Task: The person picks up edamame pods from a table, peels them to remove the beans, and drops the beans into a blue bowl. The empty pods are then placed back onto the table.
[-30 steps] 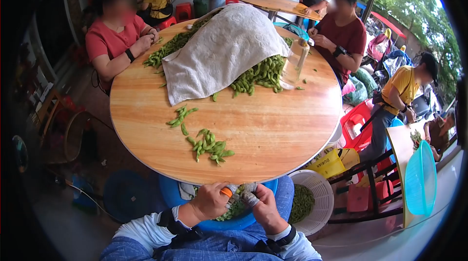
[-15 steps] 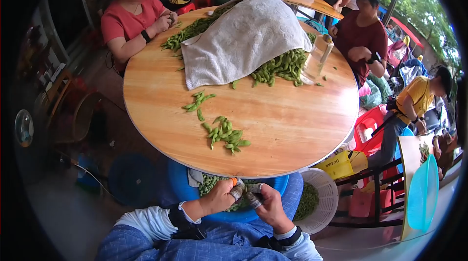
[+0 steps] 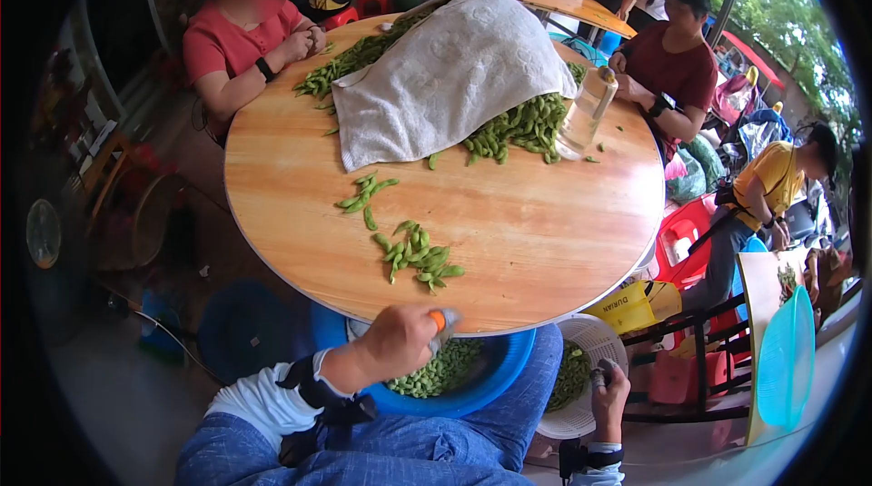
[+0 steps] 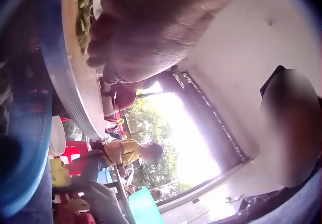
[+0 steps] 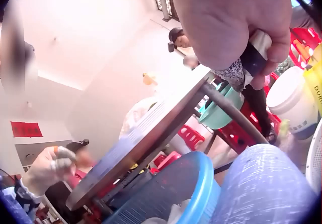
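Bent over the near table edge is my left hand, its wrapped fingertips and an orange band near a small group of green edamame pods. It shows no object in its fingers. Below it, on my lap, a blue basin holds shelled green beans. My right hand hangs over a white slotted basket with green shells inside. Its thumb and fingers are wrapped and loosely bent. Below the right hand, in the right wrist view, a blurred yellow-green piece hangs in the air.
The round wooden table bears a large pod heap under a white towel, beside a clear bottle. People sit at both far sides. A yellow bag and red stools stand right of the basket.
The hands were together over the basin, working at something between their fingers. Now they are apart: the left has moved up to the table edge, the right over to the white basket.
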Demonstrator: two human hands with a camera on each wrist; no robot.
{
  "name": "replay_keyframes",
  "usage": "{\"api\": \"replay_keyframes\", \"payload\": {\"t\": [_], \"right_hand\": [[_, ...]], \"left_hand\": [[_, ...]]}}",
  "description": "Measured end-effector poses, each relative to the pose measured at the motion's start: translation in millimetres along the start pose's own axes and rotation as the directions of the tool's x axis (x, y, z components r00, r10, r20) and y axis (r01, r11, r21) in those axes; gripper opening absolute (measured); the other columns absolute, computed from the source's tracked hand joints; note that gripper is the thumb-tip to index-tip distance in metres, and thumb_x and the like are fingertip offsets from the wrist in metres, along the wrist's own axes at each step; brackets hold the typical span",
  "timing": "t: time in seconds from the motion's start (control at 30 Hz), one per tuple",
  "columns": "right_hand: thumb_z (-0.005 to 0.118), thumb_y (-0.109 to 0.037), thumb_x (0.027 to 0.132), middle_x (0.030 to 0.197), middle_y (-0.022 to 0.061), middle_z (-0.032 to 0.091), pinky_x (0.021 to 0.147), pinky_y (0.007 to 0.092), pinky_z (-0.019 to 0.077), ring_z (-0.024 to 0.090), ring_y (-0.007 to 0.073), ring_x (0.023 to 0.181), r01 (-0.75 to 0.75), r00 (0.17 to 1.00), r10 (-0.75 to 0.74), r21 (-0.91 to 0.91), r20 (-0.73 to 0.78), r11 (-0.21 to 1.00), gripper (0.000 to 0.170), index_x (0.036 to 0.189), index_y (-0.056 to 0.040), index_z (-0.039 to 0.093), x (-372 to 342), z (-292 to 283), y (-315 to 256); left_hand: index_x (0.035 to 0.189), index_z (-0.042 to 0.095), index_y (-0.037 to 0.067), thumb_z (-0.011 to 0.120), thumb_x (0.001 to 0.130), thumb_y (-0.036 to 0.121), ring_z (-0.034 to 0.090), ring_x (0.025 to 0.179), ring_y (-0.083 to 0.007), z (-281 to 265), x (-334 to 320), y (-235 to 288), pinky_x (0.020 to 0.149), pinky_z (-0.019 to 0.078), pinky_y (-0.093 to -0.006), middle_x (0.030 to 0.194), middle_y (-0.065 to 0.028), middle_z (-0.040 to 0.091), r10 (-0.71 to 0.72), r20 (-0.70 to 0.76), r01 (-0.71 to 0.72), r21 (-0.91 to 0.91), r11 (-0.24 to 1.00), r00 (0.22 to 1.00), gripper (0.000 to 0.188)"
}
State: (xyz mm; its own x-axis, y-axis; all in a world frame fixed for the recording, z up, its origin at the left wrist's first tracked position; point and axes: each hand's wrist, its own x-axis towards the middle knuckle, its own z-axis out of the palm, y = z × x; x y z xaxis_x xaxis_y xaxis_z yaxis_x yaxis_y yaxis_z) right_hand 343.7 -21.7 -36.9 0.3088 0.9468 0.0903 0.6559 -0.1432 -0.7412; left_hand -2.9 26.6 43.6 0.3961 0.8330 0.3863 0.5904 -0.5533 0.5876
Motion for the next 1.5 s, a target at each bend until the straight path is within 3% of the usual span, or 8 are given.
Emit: {"api": "replay_keyframes", "payload": {"t": [0.37,0.6,0.77,0.93,1.07,1.23,1.33,1.5], "right_hand": [[0.055,0.001,0.075,0.079,0.0078,0.06,0.065,0.0222,0.0453,0.056,0.0104,0.069,-0.007,0.986,-0.056,0.372,0.157,0.928,0.018,0.093,0.0052,0.057,-12.0,31.8,-49.6],[0.054,-0.001,0.078,0.084,0.0048,0.056,0.067,0.0217,0.0429,0.052,0.0098,0.072,-0.107,0.837,-0.344,0.744,0.425,0.659,0.045,0.12,0.0002,0.039,-5.0,68.7,-132.6],[0.055,-0.003,0.077,0.085,0.0056,0.057,0.068,0.0208,0.0415,0.053,0.0094,0.076,-0.191,0.777,-0.426,0.818,0.464,0.542,0.03,0.107,-0.0006,0.05,-4.4,87.5,-172.0],[0.053,0.006,0.058,0.079,0.0109,0.056,0.065,0.0288,0.0431,0.054,0.0232,0.073,0.431,0.759,-0.597,0.486,0.26,0.76,0.04,0.097,-0.002,0.058,1.1,78.2,-156.1],[0.051,0.006,0.05,0.077,0.0131,0.055,0.063,0.0351,0.0441,0.052,0.0306,0.071,0.689,0.657,-0.72,0.207,0.225,0.694,0.046,0.095,-0.0023,0.058,6.5,59.8,-166.3],[0.056,0.004,0.059,0.079,0.0107,0.057,0.062,0.0331,0.0449,0.055,0.0244,0.071,0.714,0.645,-0.725,0.149,0.241,0.685,0.037,0.096,-0.0002,0.057,5.3,63.3,-167.1],[0.06,-0.004,0.071,0.085,0.0057,0.058,0.069,0.0262,0.0438,0.055,0.0141,0.079,0.011,0.848,-0.305,0.56,0.433,0.828,0.03,0.1,-0.001,0.053,-5.0,67.6,-155.9],[0.058,-0.016,0.079,0.085,0.0008,0.058,0.07,0.0212,0.0407,0.052,0.0081,0.076,-0.47,0.722,-0.252,0.724,0.644,0.505,0.021,0.095,-0.0018,0.056,-13.1,74.4,-148.6]], "left_hand": [[0.079,0.055,-0.002,0.054,0.07,0.005,0.057,0.067,-0.0291,3.5,82.4,-47.3,0.061,0.0451,-0.0369,0.071,-0.0155,0.055,-0.064,0.242,-0.016,0.312,0.95,0.968,0.011],[0.094,0.058,0.001,0.059,0.075,-0.001,0.052,0.075,-0.0064,11.2,48.8,-6.8,0.068,0.0458,-0.0212,0.083,0.0001,0.058,-0.252,-0.09,0.101,-0.752,0.652,0.963,0.018],[0.092,0.058,0.002,0.06,0.075,0.0,0.053,0.074,-0.0076,12.2,17.6,16.5,0.067,0.0437,-0.0217,0.078,-0.0006,0.057,-0.156,-0.113,0.051,-0.627,0.777,0.981,0.017],[0.087,0.056,0.002,0.057,0.078,0.003,0.051,0.067,-0.0075,22.3,-4.1,13.0,0.062,0.042,-0.0206,0.072,0.0016,0.054,-0.261,-0.099,0.138,-0.644,0.752,0.96,0.009],[0.086,0.052,0.003,0.042,0.087,0.017,0.043,0.053,-0.0054,15.0,-10.0,3.4,0.046,0.0334,-0.0182,0.06,0.0004,0.048,-0.415,0.474,0.608,-0.735,0.3,0.777,0.017],[0.087,0.052,0.004,0.042,0.088,0.019,0.039,0.05,-0.0051,25.4,-8.9,-2.2,0.043,0.0299,-0.0178,0.06,0.0011,0.045,-0.248,0.661,0.677,-0.736,-0.028,0.708,0.018],[0.087,0.052,0.004,0.042,0.087,0.016,0.039,0.051,-0.0049,25.6,-7.8,1.6,0.045,0.0311,-0.0176,0.061,0.0007,0.046,-0.308,0.582,0.611,-0.792,-0.002,0.753,0.016],[0.094,0.054,0.0,0.042,0.084,0.011,0.049,0.07,-0.0068,40.7,-10.4,11.1,0.064,0.0393,-0.0205,0.076,-0.0013,0.054,-0.328,0.251,0.381,-0.817,0.433,0.911,0.019]]}}
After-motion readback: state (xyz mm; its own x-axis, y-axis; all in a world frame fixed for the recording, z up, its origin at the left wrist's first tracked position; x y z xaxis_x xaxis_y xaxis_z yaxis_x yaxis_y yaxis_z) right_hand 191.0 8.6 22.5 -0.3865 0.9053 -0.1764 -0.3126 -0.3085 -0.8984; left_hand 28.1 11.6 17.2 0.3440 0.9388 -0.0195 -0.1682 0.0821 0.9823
